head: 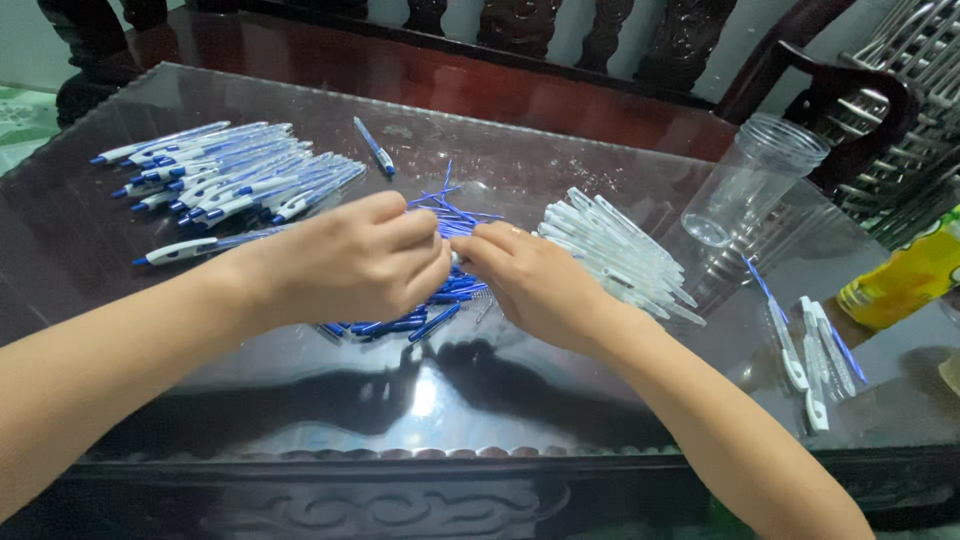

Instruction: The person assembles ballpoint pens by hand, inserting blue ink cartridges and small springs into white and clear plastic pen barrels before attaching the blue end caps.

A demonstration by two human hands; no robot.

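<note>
I see both hands meeting over the middle of the glass-topped table (120,330), fingertips pressed together on a small part between them; the part itself is hidden by the fingers, so I cannot tell what it is. The left hand (355,262) is curled shut, knuckles up, and the right hand (525,275) is pinched closed against it, the two touching at the fingertips. Directly under and just beyond the hands lies the heap of blue refills and pen parts (440,300), its pieces running in mixed directions; both hands are about equally near it. The pile of clear pen barrels (620,255) lies just beside the right hand, its long axis running from the far middle toward the right edge. The pile of assembled blue-and-white pens (225,175) sits toward the far left corner, nearer the left hand. A clear plastic jar (750,180) leans near the far right edge.
</note>
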